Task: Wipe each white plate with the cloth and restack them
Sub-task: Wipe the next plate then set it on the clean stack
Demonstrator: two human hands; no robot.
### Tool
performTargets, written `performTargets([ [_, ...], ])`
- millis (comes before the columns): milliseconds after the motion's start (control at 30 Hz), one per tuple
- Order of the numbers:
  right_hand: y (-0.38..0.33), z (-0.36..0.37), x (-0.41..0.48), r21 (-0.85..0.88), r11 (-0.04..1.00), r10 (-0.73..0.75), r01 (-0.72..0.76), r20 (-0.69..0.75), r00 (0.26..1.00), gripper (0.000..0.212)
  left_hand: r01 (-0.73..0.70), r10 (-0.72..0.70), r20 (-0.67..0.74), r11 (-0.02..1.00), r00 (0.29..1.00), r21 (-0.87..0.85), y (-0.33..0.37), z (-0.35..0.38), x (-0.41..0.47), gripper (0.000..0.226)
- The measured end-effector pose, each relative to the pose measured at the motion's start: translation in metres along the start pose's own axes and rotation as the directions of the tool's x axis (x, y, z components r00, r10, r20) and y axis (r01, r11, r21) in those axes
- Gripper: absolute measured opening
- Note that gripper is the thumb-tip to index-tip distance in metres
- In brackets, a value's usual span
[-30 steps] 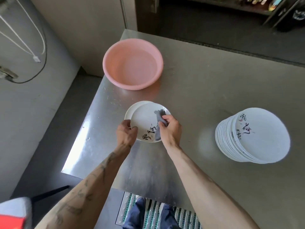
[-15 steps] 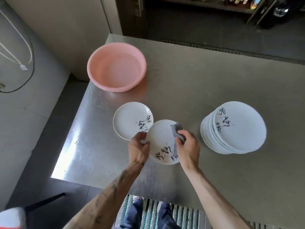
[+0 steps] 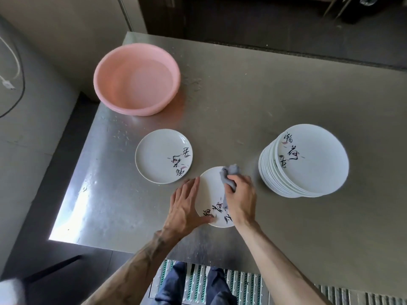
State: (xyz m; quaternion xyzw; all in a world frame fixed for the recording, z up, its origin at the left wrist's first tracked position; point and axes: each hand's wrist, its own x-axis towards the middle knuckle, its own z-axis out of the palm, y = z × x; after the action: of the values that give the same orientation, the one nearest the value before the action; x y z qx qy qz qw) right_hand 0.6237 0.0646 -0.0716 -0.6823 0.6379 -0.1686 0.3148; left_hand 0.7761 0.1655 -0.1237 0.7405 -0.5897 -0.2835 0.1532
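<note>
A white plate (image 3: 210, 190) with black writing lies near the front of the steel table. My left hand (image 3: 186, 208) holds its left rim, thumb on its face and fingers stretched along the edge. My right hand (image 3: 241, 198) grips a grey cloth (image 3: 230, 175) and presses it on the plate's right side. To the left lies a single white plate (image 3: 158, 154), flat on the table. A tall stack of white plates (image 3: 312, 161) stands to the right, leaning slightly.
A pink plastic basin (image 3: 136, 78) sits at the table's back left corner. The steel table (image 3: 231, 111) ends at the left edge close to a grey wall. A floor grate and my legs show below the front edge.
The plate in my hands has moved right, off the single plate on the left and down toward the front. The cloth has stayed on it under my right hand.
</note>
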Motion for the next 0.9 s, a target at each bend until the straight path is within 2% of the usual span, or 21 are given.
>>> performTargets([
  [167, -0.024, 0.023, 0.008, -0.025, 0.993, -0.108, 0.111, 0.120, 0.987, 0.019, 0.002, -0.002, -0.018, 0.999, 1.000, -0.032, -0.001, 0.000, 0.001, 0.142],
  [300, -0.019, 0.030, -0.032, -0.033, 0.976, -0.204, 0.215, 0.208, 0.957, 0.023, -0.044, 0.037, -0.084, 0.996, 0.996, -0.078, 0.000, 0.000, -0.003, 0.133],
  [467, -0.019, 0.033, -0.010, -0.083, 0.981, -0.156, 0.173, 0.186, 0.970, 0.023, -0.011, 0.007, -0.062, 0.997, 0.998, -0.071, 0.002, 0.000, -0.001, 0.136],
  [633, -0.011, 0.028, -0.016, -0.100, 0.942, -0.284, 0.320, 0.266, 0.921, 0.021, -0.012, 0.007, -0.108, 0.999, 0.994, -0.046, -0.001, 0.006, -0.004, 0.133],
  [767, -0.002, 0.015, 0.017, -0.189, 0.951, -0.205, 0.246, 0.212, 0.956, 0.029, 0.024, -0.025, -0.078, 1.000, 0.997, -0.020, 0.001, 0.008, -0.006, 0.137],
  [900, 0.018, -0.010, 0.010, -0.264, 0.941, -0.194, 0.214, 0.100, 0.976, 0.030, 0.040, -0.040, -0.032, 0.999, 0.999, -0.002, 0.003, 0.005, -0.006, 0.139],
])
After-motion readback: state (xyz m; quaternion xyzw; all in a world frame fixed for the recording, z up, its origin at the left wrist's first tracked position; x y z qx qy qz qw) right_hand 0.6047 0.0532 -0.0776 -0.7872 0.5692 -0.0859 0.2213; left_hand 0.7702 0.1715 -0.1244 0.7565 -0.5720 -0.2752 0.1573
